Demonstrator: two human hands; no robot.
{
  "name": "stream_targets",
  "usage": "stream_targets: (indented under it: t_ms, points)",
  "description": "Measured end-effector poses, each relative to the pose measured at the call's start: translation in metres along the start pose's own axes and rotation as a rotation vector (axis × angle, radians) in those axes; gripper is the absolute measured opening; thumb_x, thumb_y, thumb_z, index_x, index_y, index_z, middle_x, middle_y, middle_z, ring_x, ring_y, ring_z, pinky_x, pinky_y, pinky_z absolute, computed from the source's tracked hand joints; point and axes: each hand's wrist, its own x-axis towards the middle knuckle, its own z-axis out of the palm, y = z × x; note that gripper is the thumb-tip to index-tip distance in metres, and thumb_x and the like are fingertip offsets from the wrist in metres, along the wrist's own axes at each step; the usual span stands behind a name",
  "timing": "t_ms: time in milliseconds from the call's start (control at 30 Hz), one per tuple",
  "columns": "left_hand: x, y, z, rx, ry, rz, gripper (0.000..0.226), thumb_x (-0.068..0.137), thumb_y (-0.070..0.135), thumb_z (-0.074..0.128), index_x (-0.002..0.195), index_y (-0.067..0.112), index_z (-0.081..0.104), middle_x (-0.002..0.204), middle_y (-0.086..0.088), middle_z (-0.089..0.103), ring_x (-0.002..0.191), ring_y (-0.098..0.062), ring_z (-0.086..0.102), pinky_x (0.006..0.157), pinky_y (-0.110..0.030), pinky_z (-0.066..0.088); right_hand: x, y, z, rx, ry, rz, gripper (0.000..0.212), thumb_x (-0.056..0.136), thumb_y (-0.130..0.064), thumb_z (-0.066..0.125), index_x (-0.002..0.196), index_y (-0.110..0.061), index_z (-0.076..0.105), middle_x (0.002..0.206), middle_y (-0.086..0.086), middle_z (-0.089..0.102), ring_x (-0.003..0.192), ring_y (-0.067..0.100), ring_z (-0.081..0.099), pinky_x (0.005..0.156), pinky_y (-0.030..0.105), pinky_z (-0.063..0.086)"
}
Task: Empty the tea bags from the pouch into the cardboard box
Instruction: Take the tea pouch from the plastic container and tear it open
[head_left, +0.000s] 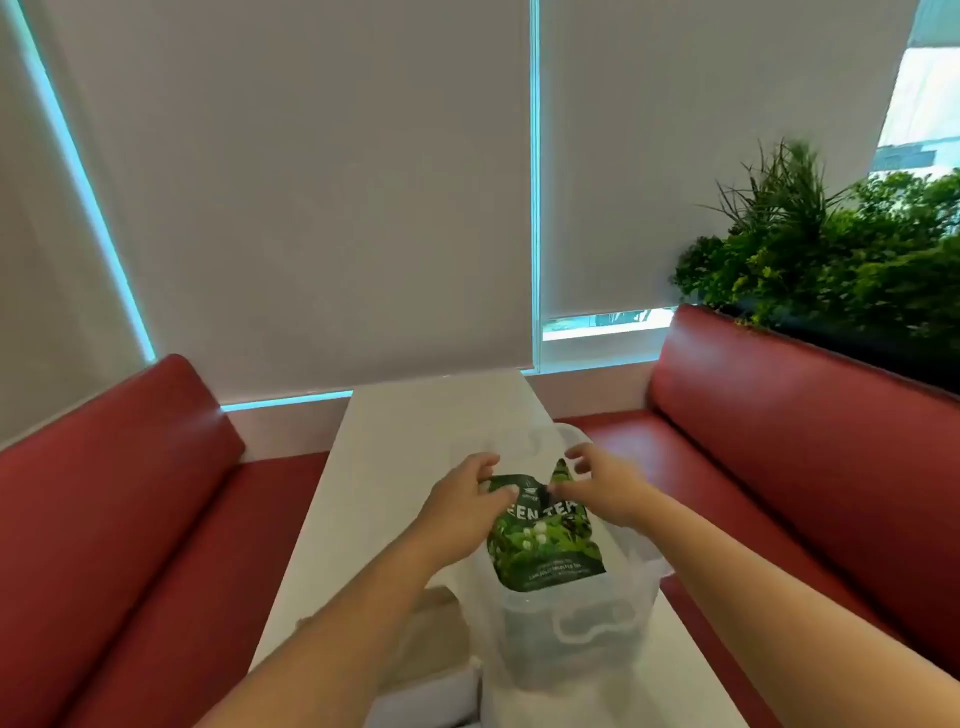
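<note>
**Both hands on pouch top, over clear bin**

Green tea pouch (545, 540) upright over a clear plastic bin (576, 639) on the white table (415, 431). Left hand (462, 509) pinches its top left corner; right hand (602, 493) pinches the top right. Cardboard box (441, 634) just left of the bin, partly hidden by the left forearm. Red benches (130, 493) on both sides; plants (841, 260) far right.

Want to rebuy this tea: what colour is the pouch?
The pouch is dark green with leaf print and white lettering, clearest in the head view.
</note>
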Motion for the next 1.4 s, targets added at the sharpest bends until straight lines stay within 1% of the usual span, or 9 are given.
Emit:
stream_targets:
  t_ms: [200,300,433,600,700,800,933,1100,1400]
  points:
    - [0.049,-0.014,0.065,-0.203,-0.033,-0.289,0.065,0.085,0.034,0.06,0.143,0.024,0.031,0.133,-0.002,0.052,0.111,-0.019,0.057,0.097,-0.036,0.047,0.042,0.042,0.019,0.012,-0.255,0.18,0.051,0.085,-0.026,0.066,0.128,-0.008,0.046,0.105,0.006,0.057,0.097,0.021,0.057,0.089,0.033,0.05]
    - [0.073,-0.023,0.088,-0.311,0.013,-0.382,0.068,0.078,0.032,0.063,0.138,0.02,0.035,0.125,-0.006,0.058,0.108,-0.024,0.06,0.095,-0.038,0.049,0.061,0.059,0.031,0.006,-0.313,0.216,0.055,0.082,-0.027,0.066,0.129,-0.008,0.044,0.117,0.01,0.059,0.106,0.024,0.056,0.09,0.034,0.048]
    - [0.097,-0.043,0.108,-0.321,0.044,-0.492,0.055,0.072,0.03,0.064,0.123,0.02,0.047,0.11,-0.008,0.064,0.099,-0.027,0.063,0.092,-0.043,0.051,0.081,0.07,0.04,-0.052,-0.414,0.264,0.086,0.084,-0.035,0.065,0.148,-0.008,0.015,0.145,0.015,0.04,0.13,0.033,0.042,0.101,0.041,0.04]
    - [0.103,-0.041,0.114,-0.173,-0.022,-0.638,0.044,0.092,0.024,0.052,0.133,0.009,0.043,0.131,-0.015,0.051,0.111,-0.027,0.049,0.087,-0.029,0.036,0.096,0.082,0.048,-0.12,-0.518,0.233,0.077,0.088,-0.035,0.061,0.147,-0.01,0.019,0.146,0.015,0.039,0.13,0.034,0.042,0.104,0.043,0.04]
    - [0.105,-0.04,0.114,-0.15,-0.091,-0.786,0.053,0.095,0.04,0.047,0.137,0.008,0.04,0.136,-0.018,0.048,0.122,-0.034,0.047,0.087,-0.037,0.036,0.101,0.086,0.052,-0.168,-0.571,0.253,0.089,0.083,-0.043,0.064,0.149,-0.01,0.013,0.147,0.017,0.037,0.129,0.037,0.043,0.104,0.05,0.041]
    - [0.108,-0.044,0.115,-0.316,-0.154,-0.895,0.055,0.088,0.054,0.049,0.125,0.014,0.049,0.106,-0.013,0.061,0.092,-0.029,0.058,0.077,-0.042,0.042,0.102,0.085,0.051,-0.185,-0.593,0.236,0.079,0.086,-0.037,0.062,0.147,-0.009,0.019,0.143,0.018,0.042,0.125,0.035,0.047,0.098,0.046,0.044]
    - [0.113,-0.055,0.115,-0.347,-0.132,-0.878,0.05,0.087,0.053,0.049,0.121,0.017,0.052,0.112,-0.011,0.061,0.095,-0.028,0.058,0.077,-0.045,0.043,0.104,0.084,0.049,-0.08,-0.636,0.234,0.061,0.088,-0.023,0.061,0.14,-0.012,0.032,0.132,0.019,0.05,0.115,0.036,0.054,0.091,0.045,0.05]
    - [0.115,-0.065,0.115,-0.134,0.01,-0.755,0.028,0.088,0.026,0.058,0.111,0.012,0.055,0.111,-0.013,0.065,0.098,-0.029,0.064,0.085,-0.043,0.053,0.107,0.084,0.053,0.016,-0.653,0.234,0.073,0.086,-0.021,0.066,0.146,-0.02,0.024,0.141,0.016,0.042,0.124,0.036,0.047,0.099,0.053,0.045]
    - [0.119,-0.066,0.118,0.016,0.183,-0.65,0.016,0.08,0.005,0.062,0.096,0.006,0.063,0.1,-0.014,0.065,0.086,-0.031,0.066,0.071,-0.041,0.061,0.105,0.089,0.052,0.036,-0.533,0.097,0.075,0.085,-0.017,0.065,0.147,-0.02,0.023,0.137,0.013,0.048,0.115,0.031,0.054,0.094,0.043,0.05]
